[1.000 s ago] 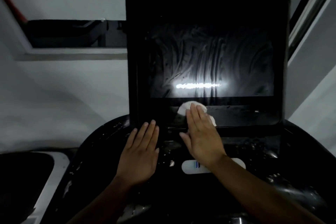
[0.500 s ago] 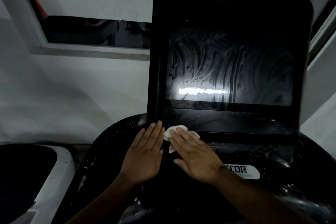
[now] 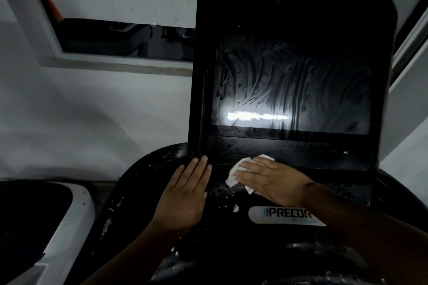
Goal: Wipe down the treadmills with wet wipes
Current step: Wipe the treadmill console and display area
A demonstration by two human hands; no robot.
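A black treadmill console point(image 3: 208, 104) fills the middle of the view, its dark screen point(image 3: 291, 85) streaked with wet wipe marks and one bright light reflection. My right hand point(image 3: 271, 180) lies flat with straight fingers, pressing a crumpled white wet wipe point(image 3: 234, 174) against the ledge just below the screen frame. My left hand point(image 3: 185, 194) rests flat and open on the black dash point(image 3: 139, 192), fingertips touching the console's lower left corner. Most of the wipe is hidden under my right palm.
A white badge reading PRECOR point(image 3: 282, 214) sits on the dash below my right hand. Wet droplets speckle the dash. A neighbouring machine with a white shell point(image 3: 67, 222) stands at lower left. A grey wall point(image 3: 92, 111) and dark window opening point(image 3: 120, 39) lie behind.
My right hand slid the wipe left along the strip under the screen, then back a little to the right. The left hand stayed flat on the dash. The camera view shifted left.
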